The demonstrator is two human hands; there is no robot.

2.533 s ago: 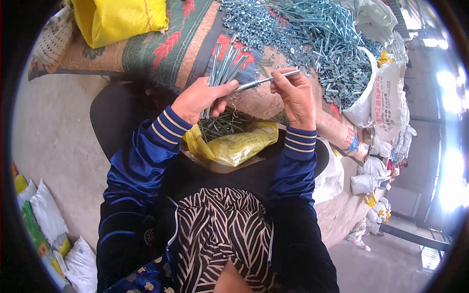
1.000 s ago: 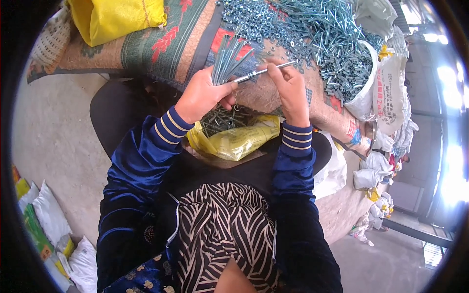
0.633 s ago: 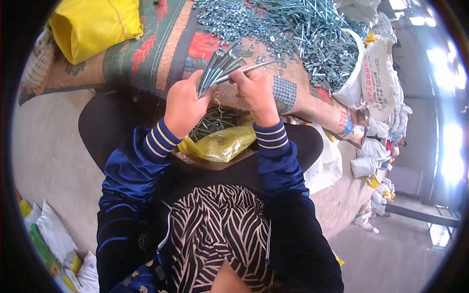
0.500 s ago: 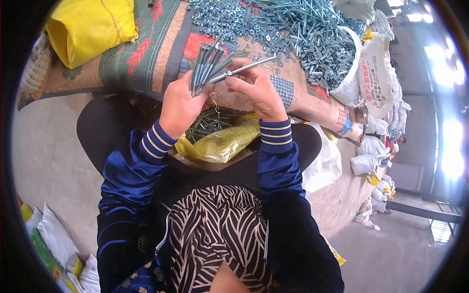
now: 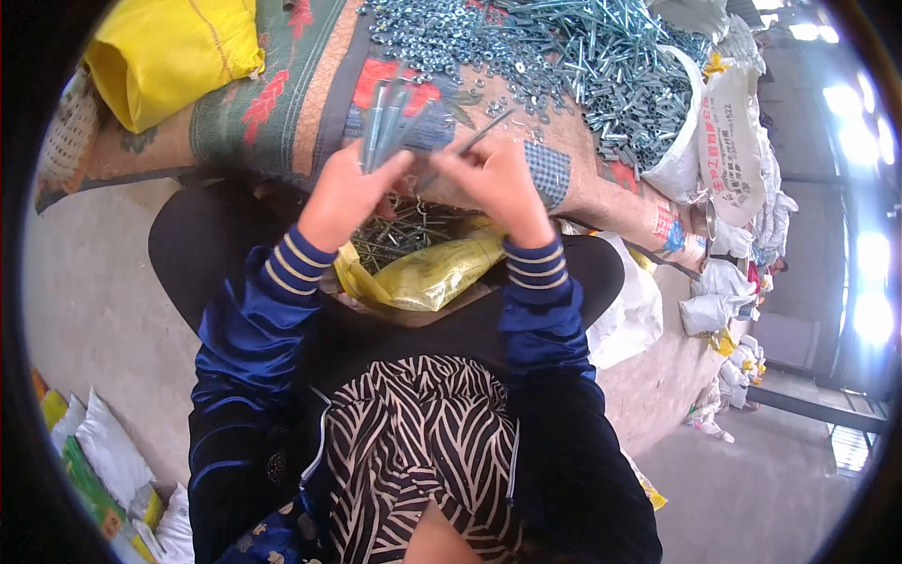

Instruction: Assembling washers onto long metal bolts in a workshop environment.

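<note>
Bolts, a small bundle of them, stand up out of the left hand, gripped tight. The right hand pinches a single bolt, and it has swung in from farther right until both hands nearly touch, so that one looks about to join the bundle. Just below the hands a yellow bag holds loose ones. Beyond them, a patterned cloth carries a big heap of bolts and washers.

One head-worn fisheye looks steeply down, close over the lap, edges probably bent by the lens.
</note>
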